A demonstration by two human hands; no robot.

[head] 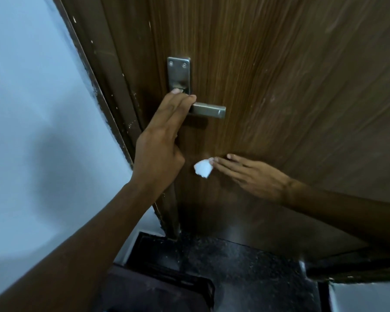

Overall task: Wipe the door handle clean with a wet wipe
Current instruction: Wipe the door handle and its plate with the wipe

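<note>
A pale blue wall [36, 109] is filling the left side of the view, meeting a dark door frame [113, 91] whose edge is flecked with light paint specks. The left forearm is rising from the lower left corner, and the left hand [160, 140] is reaching up to the door handle [208, 111]. Its fingers [180, 102] are lying straight and pressed together, with the tips resting over the inner end of the lever where it joins the steel backplate [178, 74]; the thumb is hidden behind the palm, so whether it is gripping underneath cannot be told. The free outer end of the lever is sticking out to the right, bare and shiny, against the brown wood-grain door [279, 86].

Below the handle and a little right of the left hand, a small crumpled white wet wipe [203, 168] is sitting against the door, well apart from the lever. It is touching the fingertips [216, 162] of the right hand [250, 174], which is coming in from the right edge with its fingers stretched out flat and close together; whether the wipe is pinched or only touching the tips cannot be told.

At the bottom, a dark speckled floor [234, 266] is showing beneath the door.
</note>
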